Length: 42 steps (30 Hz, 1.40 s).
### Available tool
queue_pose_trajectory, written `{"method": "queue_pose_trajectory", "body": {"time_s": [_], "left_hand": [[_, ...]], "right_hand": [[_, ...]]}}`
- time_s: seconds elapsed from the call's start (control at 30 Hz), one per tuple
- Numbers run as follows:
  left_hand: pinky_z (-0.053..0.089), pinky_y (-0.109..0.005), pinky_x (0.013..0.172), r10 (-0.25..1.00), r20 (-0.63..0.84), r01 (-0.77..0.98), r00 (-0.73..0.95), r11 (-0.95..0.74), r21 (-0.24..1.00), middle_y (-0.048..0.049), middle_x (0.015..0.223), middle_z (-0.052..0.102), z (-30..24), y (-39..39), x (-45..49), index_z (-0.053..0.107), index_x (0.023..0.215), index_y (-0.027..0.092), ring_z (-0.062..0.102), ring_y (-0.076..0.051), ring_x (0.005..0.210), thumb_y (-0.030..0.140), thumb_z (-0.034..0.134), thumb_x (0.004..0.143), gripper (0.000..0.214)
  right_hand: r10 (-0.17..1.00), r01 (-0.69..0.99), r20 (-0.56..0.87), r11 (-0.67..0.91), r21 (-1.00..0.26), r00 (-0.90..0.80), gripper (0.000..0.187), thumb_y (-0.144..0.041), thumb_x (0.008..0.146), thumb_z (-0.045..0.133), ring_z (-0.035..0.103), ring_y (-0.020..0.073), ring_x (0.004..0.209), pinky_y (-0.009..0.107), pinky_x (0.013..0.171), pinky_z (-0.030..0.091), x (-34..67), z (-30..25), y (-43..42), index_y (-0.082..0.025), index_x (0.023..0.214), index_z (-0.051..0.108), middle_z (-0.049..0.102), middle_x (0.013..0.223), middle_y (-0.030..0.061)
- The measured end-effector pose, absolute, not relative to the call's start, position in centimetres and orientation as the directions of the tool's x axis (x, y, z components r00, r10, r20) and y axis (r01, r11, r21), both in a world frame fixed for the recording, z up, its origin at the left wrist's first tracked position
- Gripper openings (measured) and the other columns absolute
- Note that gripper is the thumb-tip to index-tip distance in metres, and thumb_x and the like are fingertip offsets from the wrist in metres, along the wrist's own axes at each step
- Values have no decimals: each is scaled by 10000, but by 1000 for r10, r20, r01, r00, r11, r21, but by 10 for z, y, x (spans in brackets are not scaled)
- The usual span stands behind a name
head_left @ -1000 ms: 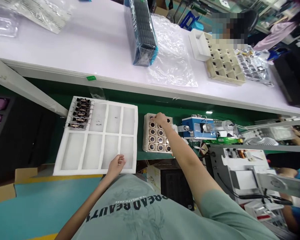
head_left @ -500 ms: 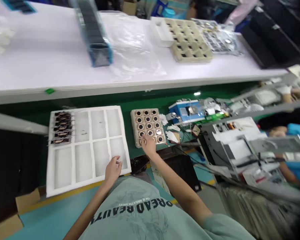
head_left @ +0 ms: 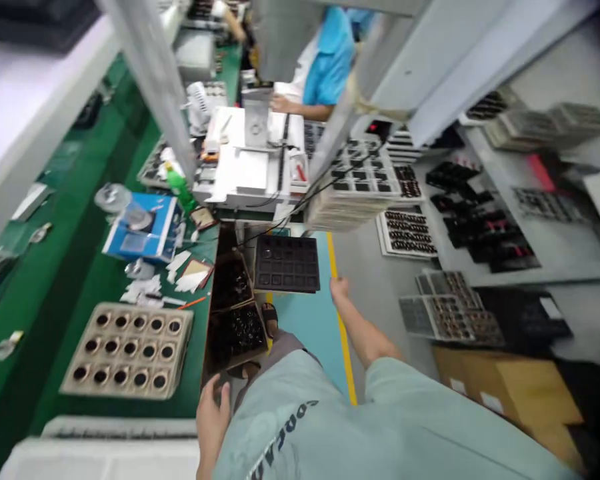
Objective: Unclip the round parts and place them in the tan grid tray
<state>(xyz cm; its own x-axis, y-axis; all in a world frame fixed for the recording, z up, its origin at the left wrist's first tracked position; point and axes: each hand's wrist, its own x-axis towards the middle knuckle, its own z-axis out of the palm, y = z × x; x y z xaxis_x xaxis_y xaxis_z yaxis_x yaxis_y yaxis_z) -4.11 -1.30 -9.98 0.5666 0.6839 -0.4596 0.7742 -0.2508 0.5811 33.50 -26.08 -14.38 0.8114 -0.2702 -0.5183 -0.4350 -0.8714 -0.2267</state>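
Observation:
My left hand [head_left: 213,408] hangs beside the green bench edge with thumb and fingers apart and nothing in it. Left of it on the bench sits a beige tray [head_left: 184,347] with rows of round pieces with dark centres [head_left: 131,348]. My right hand [head_left: 339,290] is out over the aisle floor, its fingers curled in. Whether anything is inside them is hidden. Nearest to it is a stack of black compartment trays [head_left: 287,263], apart from the hand. At the bottom left, part of a white divided tray [head_left: 105,460] shows.
A blue box-shaped device [head_left: 143,227] and paper scraps [head_left: 193,277] lie on the bench. Open cartons [head_left: 237,333] stand under its edge. Stacked trays [head_left: 350,207] and shelves [head_left: 510,220] line the right. A co-worker in blue [head_left: 327,60] is at the far bench.
The view has swung right toward the aisle. My right hand has left the tray of round pieces and is now above the floor. My left hand has moved away from the white tray.

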Motion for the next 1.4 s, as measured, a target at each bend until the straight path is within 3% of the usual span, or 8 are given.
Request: {"method": "queue_pose_trajectory", "body": {"time_s": [0.13, 0.17, 0.23, 0.4, 0.63, 0.87, 1.1, 1.4], "left_hand": [[545, -445, 883, 564, -537, 770, 627, -348, 534, -197, 1148, 700, -91, -15, 19, 617, 1190, 123, 696, -325, 1007, 610, 440, 824, 634], [541, -448, 895, 545, -541, 763, 640, -371, 530, -199, 1158, 697, -88, -16, 30, 613, 1195, 119, 692, -327, 1021, 611, 436, 826, 640], [534, -462, 913, 547, -524, 755, 653, -413, 510, -206, 1148, 698, -82, -16, 47, 610, 1192, 107, 687, -336, 1031, 609, 423, 826, 648], [537, -471, 907, 623, -426, 749, 656, -465, 472, -196, 1108, 706, -74, -15, 71, 619, 1160, 127, 671, -350, 1081, 609, 400, 824, 626], [532, -469, 916, 640, -395, 737, 659, -445, 509, -219, 1168, 684, -75, -25, 84, 611, 1169, 99, 690, -333, 1006, 611, 400, 813, 658], [529, -484, 918, 619, -387, 715, 683, -460, 527, -216, 1153, 695, -76, -25, 81, 614, 1164, 110, 691, -337, 1010, 562, 423, 815, 602], [538, -472, 913, 612, -362, 695, 703, -486, 530, -205, 1173, 696, -75, -19, 78, 629, 1133, 136, 700, -331, 1011, 537, 424, 815, 551], [535, -489, 921, 591, -401, 707, 700, -491, 510, -222, 1160, 697, -71, -12, 72, 618, 1171, 106, 695, -349, 1029, 566, 391, 807, 629]], "right_hand": [[-556, -441, 37, -697, -566, 831, 597, -359, 999, 168, 616, 377, 1106, 529, 858, 514, 485, -105, -326, -94, 1337, 583, 655, 1141, 236], [-574, -428, 80, -689, -585, 815, 629, -326, 998, 110, 600, 359, 1139, 521, 889, 501, 518, -94, -339, -54, 1367, 540, 633, 1198, 232], [-554, -393, 102, -697, -599, 826, 618, -352, 1005, 156, 608, 336, 1109, 463, 908, 493, 573, -72, -358, -17, 1276, 599, 648, 1161, 226], [-343, -306, 31, -872, -383, 939, 395, -366, 907, 574, 629, 360, 1048, 458, 933, 471, 636, -33, -355, -13, 1027, 704, 673, 1024, 276], [-318, -265, 125, -910, -320, 940, 437, -340, 978, 452, 602, 420, 1110, 554, 935, 474, 637, -5, -334, 19, 1095, 672, 628, 1053, 326], [-285, -241, 141, -933, -269, 948, 318, -272, 936, 517, 606, 367, 1108, 486, 911, 502, 635, 12, -331, -36, 1035, 706, 669, 1025, 275], [-344, -264, 161, -887, -379, 925, 369, -306, 972, 494, 637, 348, 1041, 424, 883, 482, 634, 29, -332, -25, 1069, 713, 678, 1042, 272], [-405, -243, 266, -842, -482, 875, 448, -268, 997, 352, 590, 187, 836, 323, 725, 373, 619, 52, -328, -40, 1085, 726, 714, 1045, 240]]}}
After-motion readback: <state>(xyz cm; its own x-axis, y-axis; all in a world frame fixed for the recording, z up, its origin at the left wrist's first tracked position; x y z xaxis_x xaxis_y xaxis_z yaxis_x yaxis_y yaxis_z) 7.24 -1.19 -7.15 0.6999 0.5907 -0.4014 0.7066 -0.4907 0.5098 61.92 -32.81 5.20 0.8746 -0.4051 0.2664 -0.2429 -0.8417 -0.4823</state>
